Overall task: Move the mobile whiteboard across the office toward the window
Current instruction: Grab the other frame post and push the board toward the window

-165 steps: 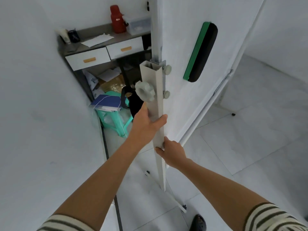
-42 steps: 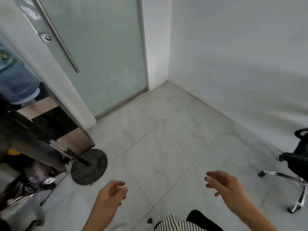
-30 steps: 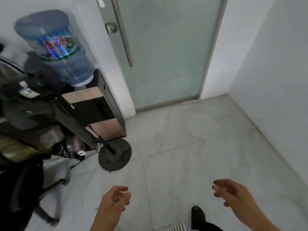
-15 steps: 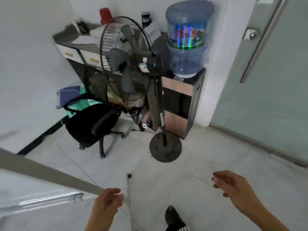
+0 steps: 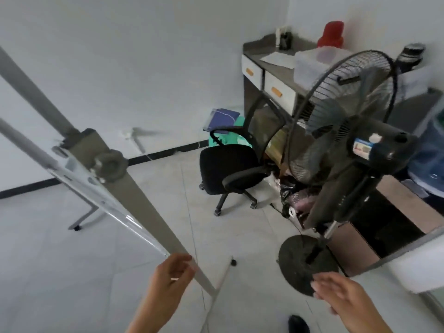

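Note:
The mobile whiteboard's grey side post (image 5: 134,195) runs slantwise from the upper left down to the bottom middle, with a round clamp knob (image 5: 110,164) on it. The board's pen tray rail (image 5: 79,186) comes in from the left edge. A foot bar with a caster (image 5: 232,261) rests on the tiled floor. My left hand (image 5: 171,278) is right beside the lower post, fingers curled and apart, fingertips at the post's edge without wrapping it. My right hand (image 5: 341,300) hovers open over the floor, well right of the post, holding nothing.
A black standing fan (image 5: 341,111) with a round base (image 5: 307,263) stands close on the right. Behind it are a black office chair (image 5: 230,169), a drawer desk (image 5: 271,75) and a water dispenser (image 5: 427,152). Tiled floor (image 5: 60,272) stretches to the left.
The view has swung left from the glass door to the corner with the fan and desk. The whiteboard's post has come into view, and my left hand is now beside it.

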Demonstrator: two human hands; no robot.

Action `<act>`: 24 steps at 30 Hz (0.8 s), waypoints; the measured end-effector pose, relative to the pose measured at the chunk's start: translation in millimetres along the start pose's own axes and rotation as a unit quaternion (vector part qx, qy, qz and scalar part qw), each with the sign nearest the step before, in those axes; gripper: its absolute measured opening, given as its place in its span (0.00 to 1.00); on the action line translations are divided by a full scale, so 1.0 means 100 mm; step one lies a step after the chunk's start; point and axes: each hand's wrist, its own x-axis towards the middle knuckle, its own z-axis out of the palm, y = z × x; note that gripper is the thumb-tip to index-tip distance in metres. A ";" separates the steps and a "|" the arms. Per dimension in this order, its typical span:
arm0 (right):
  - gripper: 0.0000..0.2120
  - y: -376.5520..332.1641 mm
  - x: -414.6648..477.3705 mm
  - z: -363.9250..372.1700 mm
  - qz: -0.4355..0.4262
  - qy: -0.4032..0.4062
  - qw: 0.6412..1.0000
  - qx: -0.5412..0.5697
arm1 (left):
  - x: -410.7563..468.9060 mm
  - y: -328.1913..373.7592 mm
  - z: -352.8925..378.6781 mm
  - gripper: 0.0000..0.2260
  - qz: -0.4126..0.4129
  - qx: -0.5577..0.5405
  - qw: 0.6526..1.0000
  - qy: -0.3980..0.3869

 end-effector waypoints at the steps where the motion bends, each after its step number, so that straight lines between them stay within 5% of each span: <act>1: 0.06 -0.11 0.17 0.04 -0.008 -0.028 1.000 -0.012 | 0.01 -0.03 -0.07 0.04 -0.016 0.002 0.999 0.031; 12: 0.08 -1.46 1.54 0.56 -0.164 -0.305 0.922 -0.170 | 0.08 0.58 -0.33 0.07 -0.097 -0.036 0.940 0.324; 16: 0.13 -1.85 1.60 0.98 -0.234 -0.367 0.874 -0.215 | 0.00 0.99 -0.50 0.21 -0.060 -0.029 0.904 0.423; 24: 0.49 -2.20 1.24 2.07 -0.403 -0.478 0.732 -0.272 | -0.03 1.63 -0.95 0.42 0.090 0.057 0.895 0.433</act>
